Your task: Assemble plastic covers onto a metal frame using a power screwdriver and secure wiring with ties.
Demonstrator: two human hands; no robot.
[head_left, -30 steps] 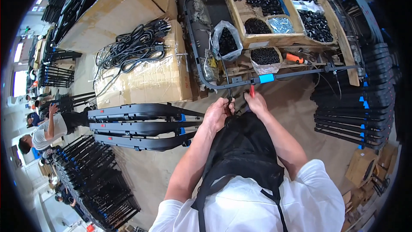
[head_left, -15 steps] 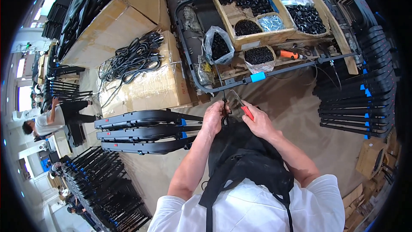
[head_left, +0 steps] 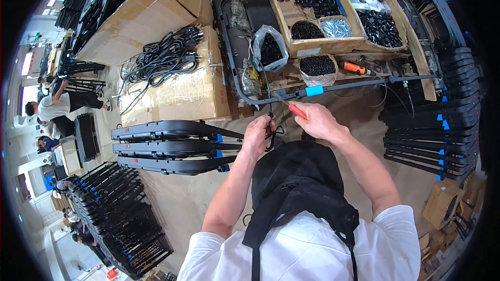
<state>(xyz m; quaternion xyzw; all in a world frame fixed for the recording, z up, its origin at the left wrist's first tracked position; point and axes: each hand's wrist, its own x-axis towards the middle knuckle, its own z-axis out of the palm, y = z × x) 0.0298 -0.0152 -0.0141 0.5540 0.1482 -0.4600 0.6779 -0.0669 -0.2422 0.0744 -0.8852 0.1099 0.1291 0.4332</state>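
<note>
A black rectangular tube frame [head_left: 359, 84] with blue tape-like bands lies across the bench ahead of me. Just below its near left corner, my left hand [head_left: 256, 134] is closed on a thin black cable [head_left: 273, 138], part of which loops beside the fingers. My right hand [head_left: 322, 123] grips a red-handled tool [head_left: 298, 110]. Its thin metal end reaches up to the near bar of the frame, close to where the cable hangs; whether they touch I cannot tell.
Wooden bins [head_left: 312, 47] of black and silver small parts stand inside the frame, beside an orange-handled tool [head_left: 357, 67]. Coiled power cords [head_left: 161, 62] lie on a carton at left. Black frame parts [head_left: 166, 148] jut out below it; more are stacked at right [head_left: 422, 140].
My right hand has risen with the red-handled tool, whose metal end is now at the frame's near bar. The left hand stays on the cable, slightly higher and further left.
</note>
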